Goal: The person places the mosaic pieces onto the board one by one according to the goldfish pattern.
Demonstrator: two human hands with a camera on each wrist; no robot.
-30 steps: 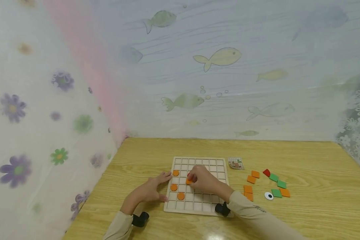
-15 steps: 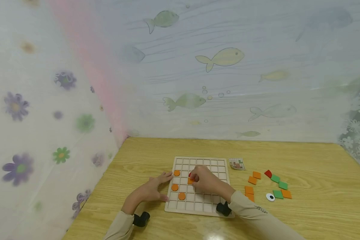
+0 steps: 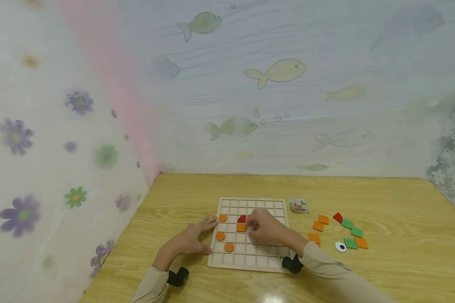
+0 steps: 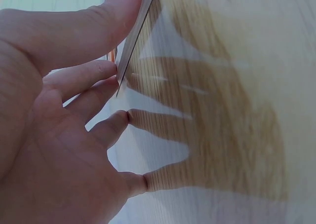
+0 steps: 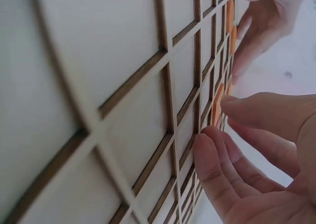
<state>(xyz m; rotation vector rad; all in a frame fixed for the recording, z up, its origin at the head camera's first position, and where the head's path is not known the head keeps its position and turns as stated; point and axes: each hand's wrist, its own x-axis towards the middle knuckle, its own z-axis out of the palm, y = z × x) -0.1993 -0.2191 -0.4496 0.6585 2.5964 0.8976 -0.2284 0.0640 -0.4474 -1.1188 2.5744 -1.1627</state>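
A pale wooden grid board [image 3: 250, 269] lies on the table. In its cells sit a red quarter-round piece [image 3: 242, 219], an orange square tile [image 3: 241, 227] just below it, and three orange discs [image 3: 229, 247] on the left. My right hand [image 3: 267, 227] hovers over the board just right of the orange square, fingers loosely bent, nothing held. In the right wrist view, a gap shows between the thumb and the fingers. My left hand [image 3: 187, 238] rests at the board's left edge, fingers spread; the left wrist view shows thumb and fingertips [image 4: 118, 120] along that edge.
Right of the board lie a small printed grid card [image 3: 298, 205], loose orange tiles [image 3: 323, 219], several green tiles [image 3: 350, 243], a red quarter-round [image 3: 338, 217] and a white eye disc [image 3: 341, 247]. My right sleeve [image 3: 337, 269] partly covers the nearest orange tiles. A decorated wall covering stands behind the table.
My right hand, which had its fingers on the orange square tile, has come off it and moved slightly right. The tile now lies uncovered below the red piece. The left hand has stayed put.
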